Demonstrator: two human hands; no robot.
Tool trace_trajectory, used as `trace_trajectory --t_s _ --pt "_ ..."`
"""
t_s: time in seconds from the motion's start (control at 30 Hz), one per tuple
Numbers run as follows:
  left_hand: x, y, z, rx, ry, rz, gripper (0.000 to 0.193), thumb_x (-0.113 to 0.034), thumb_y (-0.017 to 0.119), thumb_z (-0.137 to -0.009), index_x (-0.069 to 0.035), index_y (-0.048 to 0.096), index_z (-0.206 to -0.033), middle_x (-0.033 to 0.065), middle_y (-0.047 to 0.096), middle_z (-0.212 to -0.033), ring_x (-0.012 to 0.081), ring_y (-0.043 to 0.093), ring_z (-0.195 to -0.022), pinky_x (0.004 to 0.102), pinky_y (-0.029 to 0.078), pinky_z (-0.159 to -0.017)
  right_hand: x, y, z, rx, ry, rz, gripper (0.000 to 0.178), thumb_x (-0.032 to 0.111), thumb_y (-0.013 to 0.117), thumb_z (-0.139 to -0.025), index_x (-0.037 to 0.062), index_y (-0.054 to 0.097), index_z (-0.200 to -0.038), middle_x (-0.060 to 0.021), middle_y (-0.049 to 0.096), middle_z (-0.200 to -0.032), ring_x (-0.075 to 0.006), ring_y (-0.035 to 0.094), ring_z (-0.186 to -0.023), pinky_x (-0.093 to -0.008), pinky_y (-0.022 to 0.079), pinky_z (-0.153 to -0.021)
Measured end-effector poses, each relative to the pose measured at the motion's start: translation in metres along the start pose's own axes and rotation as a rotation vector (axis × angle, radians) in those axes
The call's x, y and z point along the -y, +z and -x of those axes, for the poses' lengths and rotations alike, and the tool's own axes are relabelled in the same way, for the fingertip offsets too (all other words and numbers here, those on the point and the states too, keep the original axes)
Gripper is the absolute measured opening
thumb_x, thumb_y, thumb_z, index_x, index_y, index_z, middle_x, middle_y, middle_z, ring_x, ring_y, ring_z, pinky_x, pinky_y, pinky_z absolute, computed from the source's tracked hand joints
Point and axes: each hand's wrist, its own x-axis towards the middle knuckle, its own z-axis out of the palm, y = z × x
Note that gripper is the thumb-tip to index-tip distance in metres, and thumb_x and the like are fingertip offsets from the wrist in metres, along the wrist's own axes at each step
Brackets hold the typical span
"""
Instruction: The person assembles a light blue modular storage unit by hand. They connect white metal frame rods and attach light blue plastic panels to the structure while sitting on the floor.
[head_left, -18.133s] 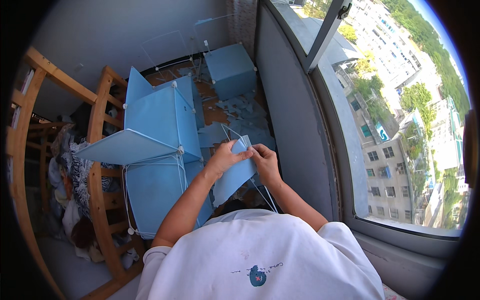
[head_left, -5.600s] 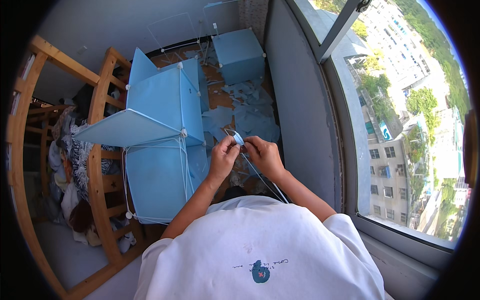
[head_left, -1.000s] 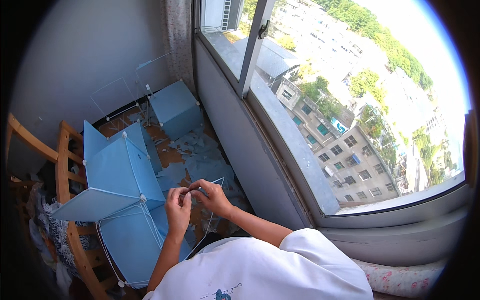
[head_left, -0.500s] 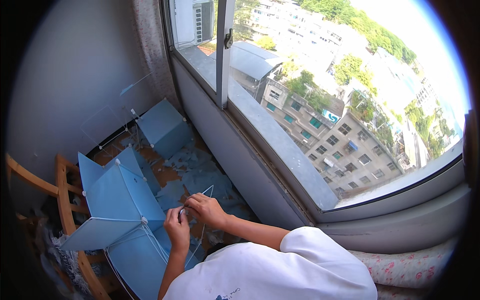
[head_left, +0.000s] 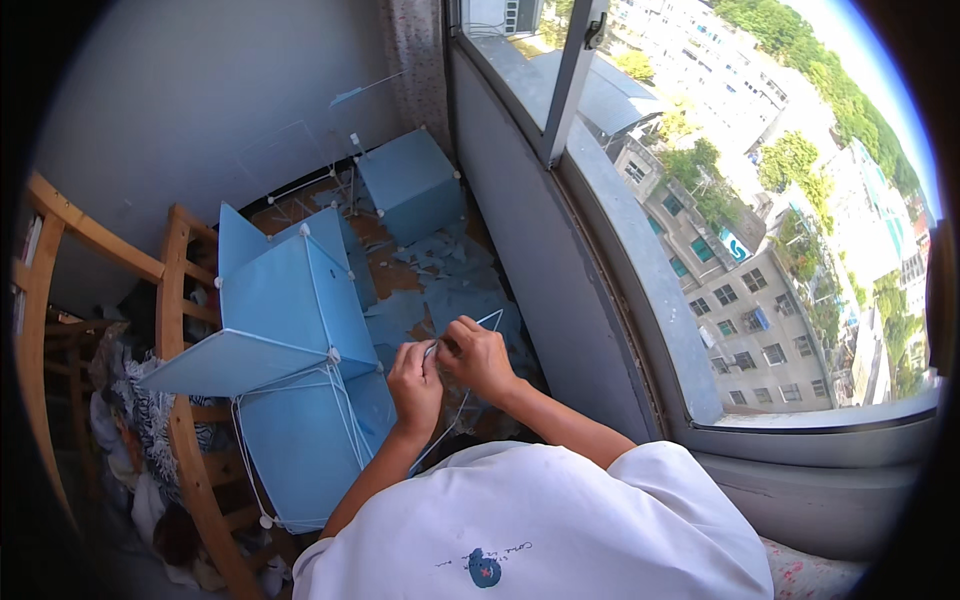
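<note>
My left hand (head_left: 415, 388) and my right hand (head_left: 480, 360) meet in front of my chest with fingers pinched together. Both are closed on a thin white wire frame (head_left: 496, 318), whose corner sticks out past the right hand. One side of it slants down behind my wrists. A small greyish piece (head_left: 432, 349) shows between the fingertips; its kind is too small to tell. To the left of my hands stands a rack of blue panels (head_left: 285, 290) with white wire edges and round white connectors (head_left: 333, 355). Several loose white wires lie over its near panel.
Beyond the rack, a blue cube (head_left: 415, 185) stands by the wall. Torn blue scraps (head_left: 455, 275) litter the brown floor. A wooden frame (head_left: 180, 400) with cloth and clutter is at the left. The window ledge (head_left: 640, 290) runs along the right.
The view has turned, so the room appears shifted right. My hands stay together at the wire frame, with the fingers only slightly moved.
</note>
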Motion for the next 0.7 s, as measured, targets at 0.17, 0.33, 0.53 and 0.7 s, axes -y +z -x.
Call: trace_trajectory --t_s 0.17,0.33,0.53,0.7 --pt "0.005 0.001 0.006 -0.105 -0.008 0.013 0.011 0.004 0.056 -0.076 0.0 0.06 -0.086 0.0129 0.058 -0.077 0.029 0.057 -0.066 0.0333 0.045 -0.058 0.003 0.009 -0.002 0.017 0.073 -0.07 0.01 0.003 0.061 -0.068 -0.0035 0.053 -0.068 -0.0128 0.055 -0.066 -0.025 0.056 -0.055 -0.03 0.045 -0.051" --pt "0.01 -0.004 0.015 -0.132 -0.084 0.015 0.011 0.002 0.057 -0.077 -0.001 0.059 -0.088 0.013 0.057 -0.08 0.0307 0.057 -0.07 0.035 0.047 -0.059 0.004 0.011 0.0 0.108 0.149 -0.205 0.01 0.006 0.063 -0.075 -0.0038 0.059 -0.075 -0.012 0.059 -0.072 -0.0183 0.06 -0.06 -0.0264 0.046 -0.055" --pt "0.005 -0.007 0.013 -0.166 -0.126 0.084 0.009 -0.001 0.058 -0.079 -0.002 0.059 -0.088 0.0117 0.058 -0.08 0.0284 0.058 -0.067 0.0336 0.047 -0.056 0.001 0.013 0.009 0.095 0.694 -0.801 0.03 0.028 0.056 -0.087 -0.002 0.058 -0.089 -0.0047 0.06 -0.072 -0.011 0.06 -0.061 -0.0204 0.045 -0.053" --pt "0.005 -0.003 0.015 -0.154 -0.043 0.044 0.012 -0.001 0.059 -0.078 -0.003 0.059 -0.09 0.0105 0.057 -0.082 0.028 0.058 -0.072 0.0344 0.046 -0.061 0.009 0.008 0.012 0.316 0.731 -0.816 0.038 0.038 0.056 -0.086 0.0004 0.059 -0.083 -0.0034 0.057 -0.067 -0.0072 0.054 -0.055 -0.018 0.036 -0.045"
